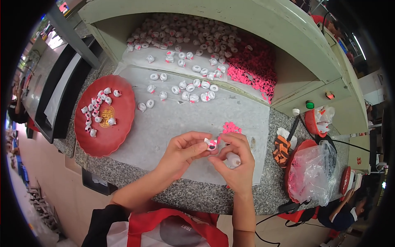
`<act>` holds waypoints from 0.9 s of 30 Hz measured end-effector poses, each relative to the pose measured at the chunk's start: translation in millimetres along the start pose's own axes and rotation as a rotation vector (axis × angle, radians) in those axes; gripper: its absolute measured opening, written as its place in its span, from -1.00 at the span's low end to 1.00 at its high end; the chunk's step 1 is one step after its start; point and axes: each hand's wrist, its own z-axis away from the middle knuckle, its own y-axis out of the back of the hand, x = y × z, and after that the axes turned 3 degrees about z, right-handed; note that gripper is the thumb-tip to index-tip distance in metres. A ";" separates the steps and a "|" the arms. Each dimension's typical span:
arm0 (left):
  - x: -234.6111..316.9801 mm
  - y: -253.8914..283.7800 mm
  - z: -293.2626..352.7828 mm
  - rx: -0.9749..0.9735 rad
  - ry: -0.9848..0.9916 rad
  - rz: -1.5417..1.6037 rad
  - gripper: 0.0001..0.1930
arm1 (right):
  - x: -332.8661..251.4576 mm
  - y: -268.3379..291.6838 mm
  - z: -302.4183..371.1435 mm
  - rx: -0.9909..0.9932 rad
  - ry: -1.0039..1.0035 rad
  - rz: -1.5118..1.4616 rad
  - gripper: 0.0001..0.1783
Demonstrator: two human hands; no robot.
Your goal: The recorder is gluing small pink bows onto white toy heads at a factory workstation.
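My left hand (pixel 181 151) pinches a small white cat-head figurine (pixel 211 144) with pink and black parts between thumb and fingers. Close beside it on the right, my right hand (pixel 238 164) is curled around a small white bottle (pixel 233 160), most of which the hand hides. A tiny pink piece (pixel 219 140) shows at the right fingertips, against the figurine; whether they grip it I cannot make out. Just beyond the hands lies a little heap of flat pink pieces (pixel 231 127) on the white sheet (pixel 164 127). Several white ring-like heads (pixel 190 87) are spread farther back.
On the left, a red scalloped plate (pixel 123 136) holds several figurines. The green shelf (pixel 288 29) at the back contains piles of white heads (pixel 173 29) and pink pieces (pixel 255 70). Plastic bags (pixel 312 168) and a red basket (pixel 311 122) stand right. Another person (pixel 345 216) sits far right.
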 end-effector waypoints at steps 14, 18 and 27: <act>8.0 -7.0 11.2 -0.181 -0.261 -0.420 -0.76 | 4.7 -0.4 4.3 -0.008 -0.243 -0.634 -0.71; 4.8 -3.3 8.7 -0.216 -0.339 -0.522 -0.77 | 7.3 0.1 2.2 -0.014 -0.187 -0.577 -0.70; 4.9 -4.6 18.9 -0.117 -0.255 -0.369 -0.81 | 4.5 -13.0 6.8 -0.051 -0.239 -0.641 -0.79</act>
